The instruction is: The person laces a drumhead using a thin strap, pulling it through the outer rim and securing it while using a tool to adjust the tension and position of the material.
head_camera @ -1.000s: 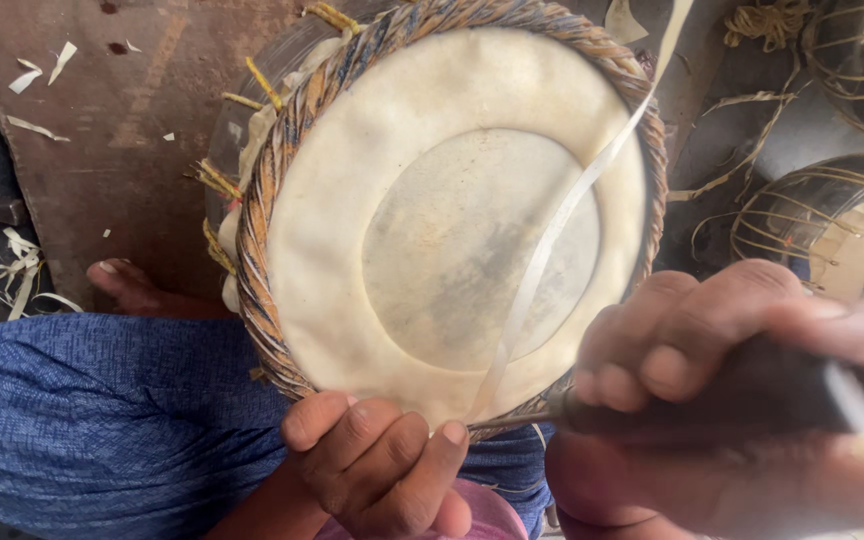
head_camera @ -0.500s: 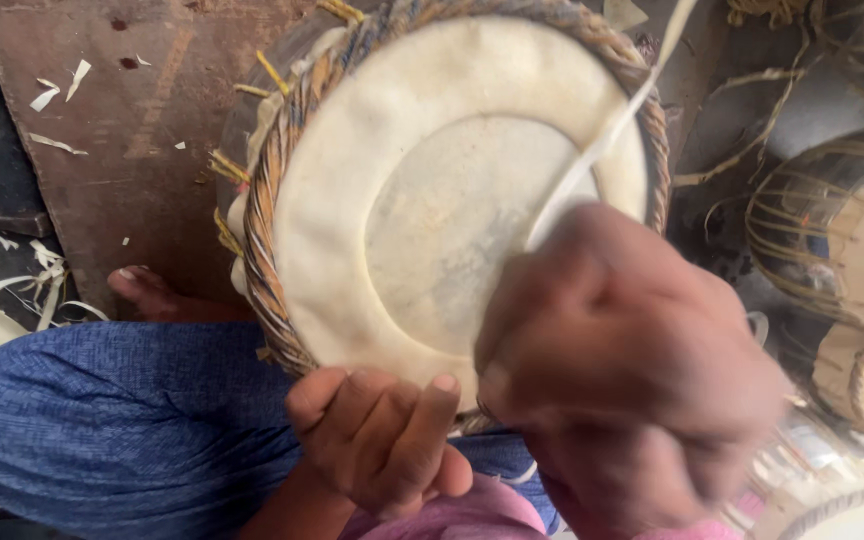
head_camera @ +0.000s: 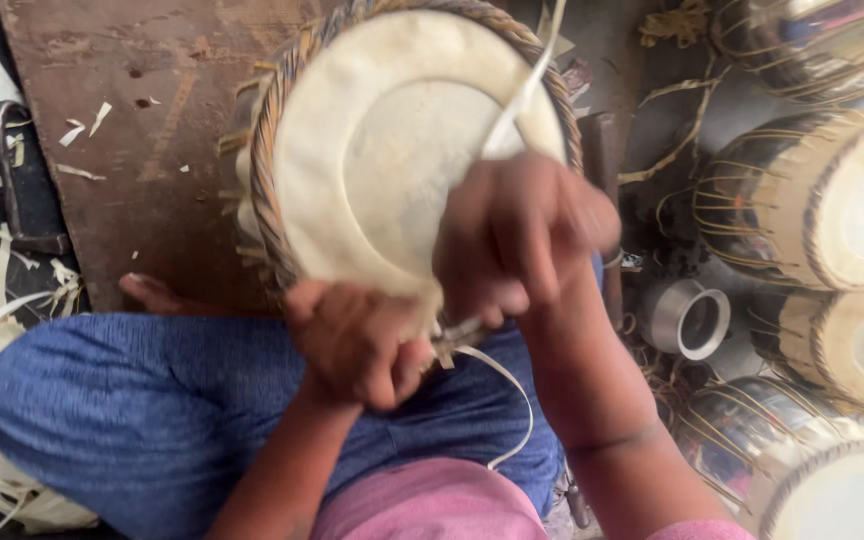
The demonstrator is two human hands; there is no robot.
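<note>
1. The left hand [head_camera: 357, 345] is clenched on the near rim of the drum [head_camera: 402, 150], fingers curled under its edge, above the blue-clad leg [head_camera: 122, 400].
2. The right hand [head_camera: 522, 235] is blurred, closed in a fist just beside the left fingers; a small metal tool [head_camera: 455, 335] pokes out below it.
3. A pale strip [head_camera: 522, 95] runs from the right fingers up across the drum's skin.
4. Beyond the fingers the drum rests tilted on a brown board [head_camera: 142, 150].
5. More drums [head_camera: 832, 200] and a metal ring [head_camera: 687, 318] lie to the right.
</note>
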